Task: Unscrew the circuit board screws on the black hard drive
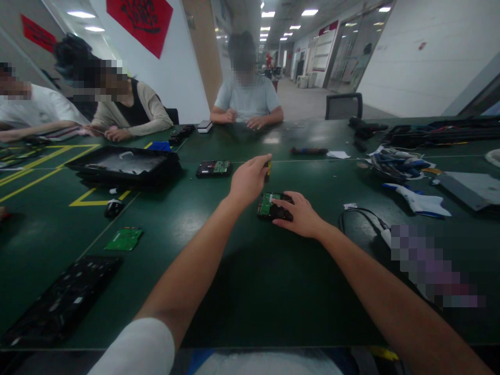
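Observation:
A hard drive (267,204) with a green circuit board on top lies on the dark green table in front of me. My right hand (300,213) grips its right side, thumb and fingers spread across the black part. Just beyond the drive's left end is my left hand (250,179), its fingers closed around a small yellow and dark object (269,167). Most of that object is hidden by the hand, so its kind is unclear. A second hard drive (213,168) rests to the left of my left hand, untouched.
At left are a black tray (125,161), a mouse (114,207), a loose green circuit board (124,238) and a black panel (64,297). Cables (402,164), a white-blue glove (420,201) and a grey metal box (472,187) lie right. Several people sit across the table.

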### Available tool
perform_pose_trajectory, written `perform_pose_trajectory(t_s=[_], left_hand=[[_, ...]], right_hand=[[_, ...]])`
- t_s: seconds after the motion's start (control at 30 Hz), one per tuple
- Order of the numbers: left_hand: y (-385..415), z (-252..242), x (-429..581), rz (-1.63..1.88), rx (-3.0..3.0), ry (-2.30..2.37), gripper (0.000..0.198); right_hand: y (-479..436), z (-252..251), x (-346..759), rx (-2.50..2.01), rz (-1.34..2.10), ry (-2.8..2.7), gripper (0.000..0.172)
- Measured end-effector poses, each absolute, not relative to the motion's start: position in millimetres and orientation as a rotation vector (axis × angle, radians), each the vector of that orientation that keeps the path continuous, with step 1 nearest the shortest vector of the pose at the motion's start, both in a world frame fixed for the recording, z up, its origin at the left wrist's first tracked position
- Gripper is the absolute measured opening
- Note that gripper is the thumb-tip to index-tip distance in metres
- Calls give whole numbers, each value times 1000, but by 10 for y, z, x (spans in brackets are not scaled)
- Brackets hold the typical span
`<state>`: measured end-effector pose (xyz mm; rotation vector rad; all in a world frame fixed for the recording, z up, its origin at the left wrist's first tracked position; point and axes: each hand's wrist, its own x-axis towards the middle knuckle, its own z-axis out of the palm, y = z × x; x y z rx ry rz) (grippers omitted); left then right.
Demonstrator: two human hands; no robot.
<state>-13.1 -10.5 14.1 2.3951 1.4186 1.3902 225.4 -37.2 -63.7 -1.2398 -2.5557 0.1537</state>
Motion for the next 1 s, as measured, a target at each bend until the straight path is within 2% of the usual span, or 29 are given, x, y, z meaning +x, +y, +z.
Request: perform_pose_trajectory(t_s=[0.2, 0.43, 0.87, 1.0], left_hand=[[-83, 68, -111, 1407, 2253, 1502, 47], [-25, 64, -163, 1461, 2356, 1334, 35], [-63, 60, -136, 1428, 2253, 1435, 44], [-52, 63, -146, 1442, 2258, 1411, 38]], right_hand=[[-366, -644, 2253, -1230, 138, -2552, 72], [-363, -652, 2246, -1232, 133, -2552, 71], [-365, -643, 2255, -1230, 139, -2552, 73], [-375, -634, 2251, -1235, 137, -2550, 72]])
